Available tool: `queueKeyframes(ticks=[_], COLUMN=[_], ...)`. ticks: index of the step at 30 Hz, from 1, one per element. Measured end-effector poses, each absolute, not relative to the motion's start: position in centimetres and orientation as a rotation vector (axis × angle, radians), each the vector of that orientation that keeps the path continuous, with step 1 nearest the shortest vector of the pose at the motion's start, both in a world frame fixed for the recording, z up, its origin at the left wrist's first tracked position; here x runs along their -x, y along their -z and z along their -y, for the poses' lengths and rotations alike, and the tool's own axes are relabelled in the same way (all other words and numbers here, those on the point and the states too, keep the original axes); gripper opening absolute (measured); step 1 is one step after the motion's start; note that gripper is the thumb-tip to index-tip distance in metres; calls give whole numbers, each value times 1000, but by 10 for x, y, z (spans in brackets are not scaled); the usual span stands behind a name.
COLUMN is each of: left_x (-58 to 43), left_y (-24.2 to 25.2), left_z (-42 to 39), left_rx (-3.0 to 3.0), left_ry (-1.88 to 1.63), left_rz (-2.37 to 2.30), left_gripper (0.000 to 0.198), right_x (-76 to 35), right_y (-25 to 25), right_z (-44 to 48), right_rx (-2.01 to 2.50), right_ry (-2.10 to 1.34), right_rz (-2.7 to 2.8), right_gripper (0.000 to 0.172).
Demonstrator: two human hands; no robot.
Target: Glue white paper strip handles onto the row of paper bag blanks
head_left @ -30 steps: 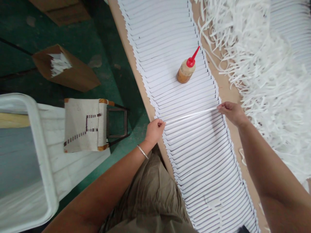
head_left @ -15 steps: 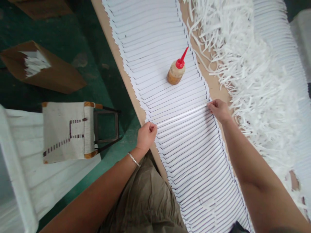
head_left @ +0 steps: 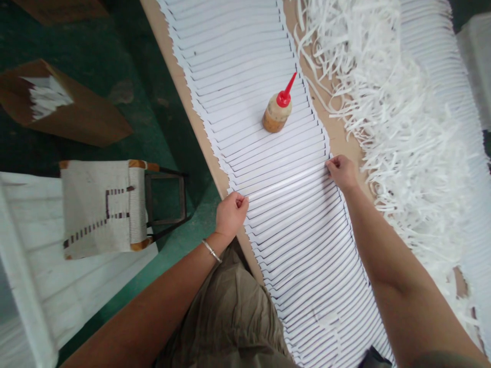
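A narrow white strip [head_left: 287, 181] stretches between my two hands, across a long row of overlapping white sheets [head_left: 307, 245] with dark edges. My left hand [head_left: 231, 213] pinches the strip's near-left end, just over the sheets' left edge. At the other end my right hand [head_left: 341, 171] grips it between thumb and fingers, close to the sheets' right edge. The strip lies on or just above the sheets; I cannot tell which. Beyond it, on the sheets, stands a squeeze bottle [head_left: 274, 118] with a red pointed nozzle and amber liquid inside.
Loose white strips [head_left: 418, 143] are heaped along the right of the brown tabletop [head_left: 207, 148]. To the left, on the green floor, are a stool [head_left: 99, 209] with a woven seat and a cardboard box [head_left: 84, 112] holding white pieces. A black object [head_left: 375, 359] lies at the bottom.
Both hands keep their pinch on the strip in nearly the same place. The view has shifted slightly, and the right forearm sits a little further left.
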State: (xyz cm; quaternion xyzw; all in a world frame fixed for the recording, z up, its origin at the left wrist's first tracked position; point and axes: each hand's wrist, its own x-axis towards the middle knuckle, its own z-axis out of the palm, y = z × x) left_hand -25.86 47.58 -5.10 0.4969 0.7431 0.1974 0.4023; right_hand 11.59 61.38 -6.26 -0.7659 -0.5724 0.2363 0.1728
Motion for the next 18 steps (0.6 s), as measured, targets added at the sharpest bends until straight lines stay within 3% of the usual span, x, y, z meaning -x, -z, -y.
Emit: queueKeyframes(ticks=[18], left_x=[255], left_y=[38], left_z=[-489], left_rx=[-1420], left_ry=[-203], left_rz=[-1955], left_gripper=[24], right_x=[-101], right_y=[54], right_z=[-617], right_rx=[2332], right_ry=[-417], right_rz=[1741], right_gripper=[13])
